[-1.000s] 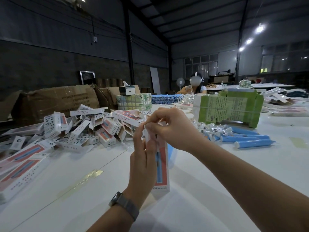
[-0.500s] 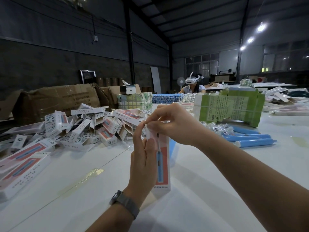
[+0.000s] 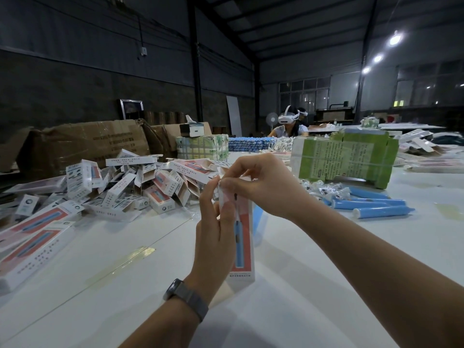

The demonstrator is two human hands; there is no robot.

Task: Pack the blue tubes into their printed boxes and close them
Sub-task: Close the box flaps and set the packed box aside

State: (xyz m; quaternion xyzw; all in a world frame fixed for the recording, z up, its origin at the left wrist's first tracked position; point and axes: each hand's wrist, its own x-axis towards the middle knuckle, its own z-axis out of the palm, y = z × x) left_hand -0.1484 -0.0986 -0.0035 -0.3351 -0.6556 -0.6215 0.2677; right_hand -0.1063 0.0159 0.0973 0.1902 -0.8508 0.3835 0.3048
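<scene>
The left hand [image 3: 216, 237] is gripping an upright white-and-red printed box [image 3: 242, 247] showing a blue tube picture, above the tabletop [image 3: 326, 285] near its middle. The right hand [image 3: 263, 187] is pinching its top flap. Loose blue tubes [image 3: 376, 207] are lying to the right.

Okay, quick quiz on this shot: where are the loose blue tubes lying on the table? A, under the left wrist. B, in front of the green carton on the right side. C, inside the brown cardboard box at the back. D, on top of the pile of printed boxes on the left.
B: the loose blue tubes lie on the white table just in front of the green carton, to the right of both hands.
</scene>
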